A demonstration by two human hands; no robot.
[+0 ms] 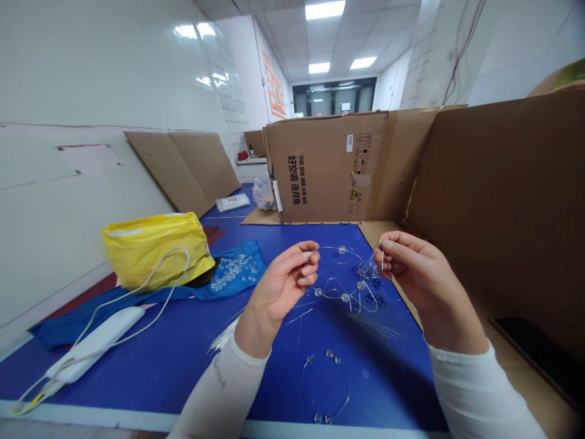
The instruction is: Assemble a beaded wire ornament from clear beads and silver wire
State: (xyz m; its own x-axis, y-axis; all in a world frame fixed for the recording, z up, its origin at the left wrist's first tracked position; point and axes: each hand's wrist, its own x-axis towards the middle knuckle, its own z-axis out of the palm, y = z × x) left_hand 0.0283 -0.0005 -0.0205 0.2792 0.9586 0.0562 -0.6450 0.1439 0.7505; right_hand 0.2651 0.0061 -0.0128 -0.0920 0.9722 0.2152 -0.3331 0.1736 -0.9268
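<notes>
The clear bead [342,250], on thin wire [329,247] running sideways, is nearer to the left hand [286,274], whose fingers pinch this wire, than to the right hand [414,262], pinching wire also, perhaps the same

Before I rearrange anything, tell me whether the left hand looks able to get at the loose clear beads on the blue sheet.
Probably yes: nothing visible blocks the left hand from the loose clear beads, though it currently holds a beaded wire.
</notes>
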